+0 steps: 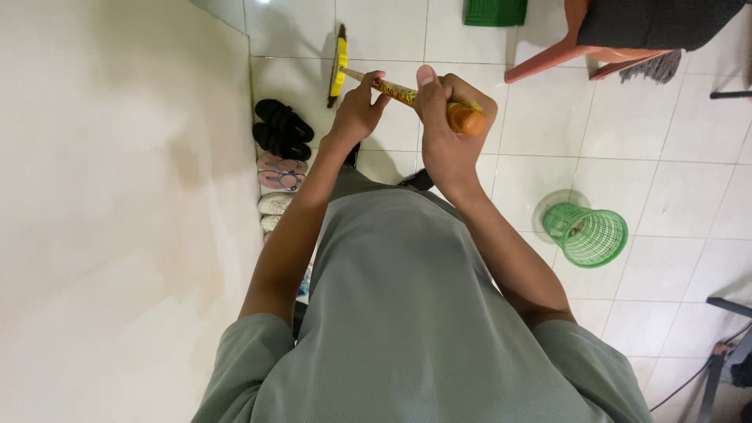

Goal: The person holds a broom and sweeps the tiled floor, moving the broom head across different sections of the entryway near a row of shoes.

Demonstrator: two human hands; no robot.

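While both hands close around it, the broom (368,78) runs slantwise from the frame's centre top toward the upper left. The right hand (446,125) grips the orange end cap, nearer the body; the left hand (359,110) pinches the patterned yellow stick further down. Its yellow head with dark bristles touches the floor (674,180) beside the wall (117,196).
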